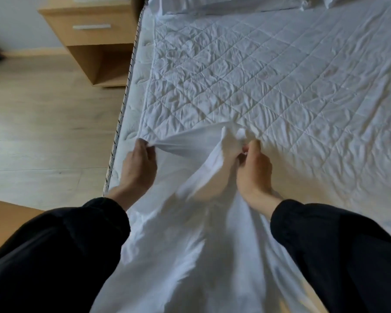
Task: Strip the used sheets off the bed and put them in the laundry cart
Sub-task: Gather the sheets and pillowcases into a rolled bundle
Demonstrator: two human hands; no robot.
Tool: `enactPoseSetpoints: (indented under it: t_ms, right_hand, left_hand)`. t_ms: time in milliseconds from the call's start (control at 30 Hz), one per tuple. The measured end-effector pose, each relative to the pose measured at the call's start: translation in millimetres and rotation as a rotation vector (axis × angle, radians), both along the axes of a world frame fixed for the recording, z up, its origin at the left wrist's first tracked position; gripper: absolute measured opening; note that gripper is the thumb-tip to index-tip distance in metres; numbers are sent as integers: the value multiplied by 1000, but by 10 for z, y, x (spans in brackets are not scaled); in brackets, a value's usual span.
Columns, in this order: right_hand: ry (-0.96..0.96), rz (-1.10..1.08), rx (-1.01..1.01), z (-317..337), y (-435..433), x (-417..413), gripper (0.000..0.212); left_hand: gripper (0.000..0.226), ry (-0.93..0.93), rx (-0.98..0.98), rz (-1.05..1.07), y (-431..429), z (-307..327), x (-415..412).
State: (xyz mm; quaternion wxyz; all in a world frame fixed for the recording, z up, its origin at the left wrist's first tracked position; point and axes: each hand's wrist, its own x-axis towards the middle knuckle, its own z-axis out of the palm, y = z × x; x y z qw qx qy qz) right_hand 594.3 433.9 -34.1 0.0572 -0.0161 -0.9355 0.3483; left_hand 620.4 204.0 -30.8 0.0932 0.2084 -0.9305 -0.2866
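I am drawing the used sheet (190,233) off the bed, and I judge the step goes best by gathering, not yanking: pull both holds toward my body at an even rate, lift the cloth a little so it slides over the quilted pad (257,71) without dragging that layer along, and bundle it as it comes so nothing trails on the floor (43,123) on the way to the laundry cart, which is not in view. The sheet lies bunched at the near end of the bed, draped from my hands down toward me, with its leading fold partway up the bed and the pad bare beyond it as far as the pillows (212,3) at the far edge. My left hand (140,161) sits at the bed's left edge, just over the mattress (131,114) side, fingers curled and pinching a taut fold of the sheet, back of the hand up, wrist reaching forward out of a dark sleeve (61,245). My right hand (254,171) is nearer the bed's middle, fingers closed round a raised bunch of the same cloth, thumb on top. Both forearms run roughly parallel, pointing up the bed. A wooden nightstand (93,35) stands beside the far left corner.
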Motion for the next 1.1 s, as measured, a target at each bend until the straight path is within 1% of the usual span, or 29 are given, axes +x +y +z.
enactPoseSetpoints:
  t_ms: [100,200,300,367,433,467,500,567,633,667,733,767,800,900,933,1000,1100]
  right_hand:
    - [15,-82,-82,170,-197,-422,9]
    - [74,-106,-76,342,-459,-873,13]
    - [144,-107,8,355,-719,-1339,19]
    - [60,-117,117,213,-817,-1603,19]
    - [-98,-87,278,9,-877,-1690,27]
    - [-156,-51,332,-94,-909,-1647,35]
    - [-174,2,351,-192,-947,-1554,40]
    - [-144,149,309,-333,-1063,-1272,45]
    - [-122,271,251,-406,-1196,-1009,53]
    - [-103,335,263,-431,-1260,-914,57]
    - [-88,487,346,-483,-1362,-821,60]
    - [-97,542,398,-507,-1387,-827,58]
    - [-95,571,441,-539,-1393,-857,51]
    - [-37,621,483,-601,-1403,-975,10]
    - [-13,637,491,-603,-1413,-1015,4]
    - [11,592,451,-551,-1468,-1104,10]
    - [54,354,251,-313,-1644,-1330,15]
  left_hand:
    - [20,42,65,187,-416,279,-189]
    - [24,12,-31,250,-885,378,-260]
    - [26,-78,-157,277,-1273,263,-281]
    - [27,-178,-197,297,-1431,114,-265]
    - [24,-261,-181,257,-1459,-55,-231]
    - [21,-269,-125,221,-1422,-141,-207]
    - [22,-260,-45,190,-1361,-222,-187]
    - [33,-234,95,189,-1236,-338,-154]
    - [37,-188,117,231,-1168,-446,-155]
    - [36,-159,126,255,-1149,-487,-167]
    - [28,-120,155,274,-1137,-553,-192]
    - [25,-107,163,273,-1140,-574,-197]
    - [25,-96,161,277,-1154,-588,-202]
    - [30,-84,124,335,-1278,-567,-210]
    - [29,-83,119,347,-1339,-551,-216]
    - [25,-98,119,358,-1448,-517,-235]
    - [24,-115,126,360,-1532,-495,-237]
